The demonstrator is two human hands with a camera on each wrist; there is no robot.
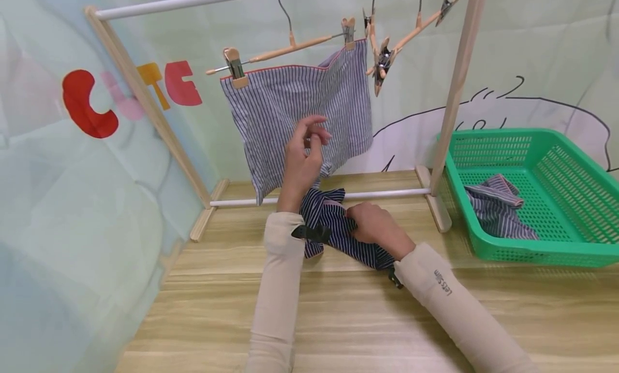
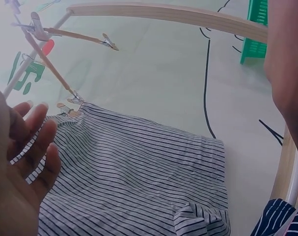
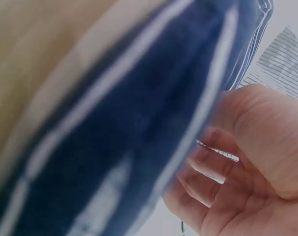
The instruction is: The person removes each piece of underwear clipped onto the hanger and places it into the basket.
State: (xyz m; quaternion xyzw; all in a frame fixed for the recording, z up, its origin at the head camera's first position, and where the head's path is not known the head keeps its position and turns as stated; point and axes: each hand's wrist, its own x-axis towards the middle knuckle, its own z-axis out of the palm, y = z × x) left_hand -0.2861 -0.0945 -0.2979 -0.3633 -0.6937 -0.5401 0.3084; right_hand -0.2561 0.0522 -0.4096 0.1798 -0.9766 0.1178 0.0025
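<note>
A light garment [image 1: 271, 109] with thin dark stripes and orange edging hangs by two clips from a wooden clip hanger [image 1: 309, 43]. My left hand [image 1: 304, 163] is raised in front of it, fingers loosely bent and holding nothing; the left wrist view shows the same bent fingers [image 2: 50, 167]. Lower down, my right hand [image 1: 374, 225] grips a bunched navy garment [image 1: 338, 230] with white stripes. In the right wrist view this navy cloth [image 3: 139, 113] fills much of the picture and hides some fingertips. Part of it lies behind my left wrist.
A rack with wooden posts [image 1: 456, 88] and a white top bar [image 1: 193, 2] stands on the wooden table [image 1: 348, 319]. More clip hangers [image 1: 411, 34] hang to the right. A green basket [image 1: 546, 252] at the right holds a crumpled striped cloth [image 1: 498, 206].
</note>
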